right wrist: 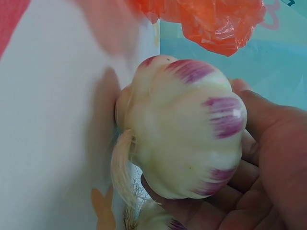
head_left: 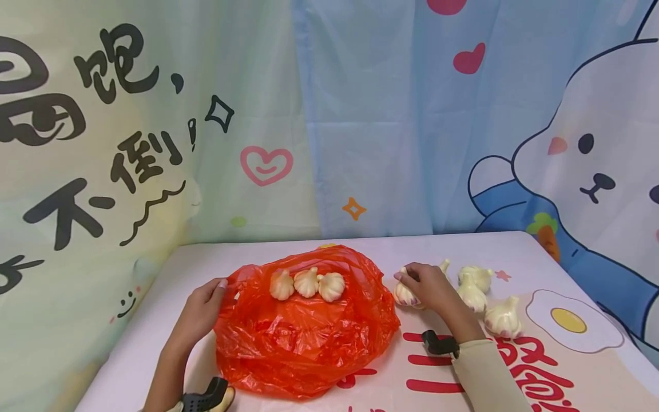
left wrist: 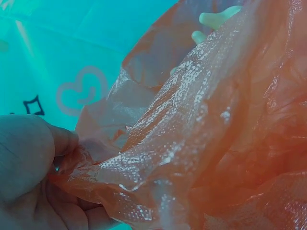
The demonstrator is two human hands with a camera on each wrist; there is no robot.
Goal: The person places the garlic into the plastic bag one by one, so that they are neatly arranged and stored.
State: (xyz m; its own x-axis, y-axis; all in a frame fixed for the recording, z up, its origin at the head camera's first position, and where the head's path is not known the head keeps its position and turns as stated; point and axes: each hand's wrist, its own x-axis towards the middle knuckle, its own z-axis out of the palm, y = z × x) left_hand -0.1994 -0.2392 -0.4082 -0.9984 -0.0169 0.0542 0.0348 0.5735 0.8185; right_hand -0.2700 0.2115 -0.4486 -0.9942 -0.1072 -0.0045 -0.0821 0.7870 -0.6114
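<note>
A red plastic bag [head_left: 304, 349] lies spread on the table, its mouth toward the back. My left hand [head_left: 205, 306] pinches the bag's left edge between thumb and fingers. Three garlic bulbs [head_left: 306, 282] sit in a row inside the bag. To the right of it, my right hand [head_left: 429, 289] grips another garlic bulb [right wrist: 187, 129], whitish with purple streaks and a tuft of roots. Whether this bulb touches the table is hard to tell. Part of a further bulb [right wrist: 152, 218] shows below it in the right wrist view.
More garlic bulbs [head_left: 503, 319] stand on the table right of and behind my right hand, one partly hidden by it. The printed tablecloth [head_left: 602, 366] carries red lettering and a fried egg. A patterned curtain [head_left: 360, 114] hangs behind the table.
</note>
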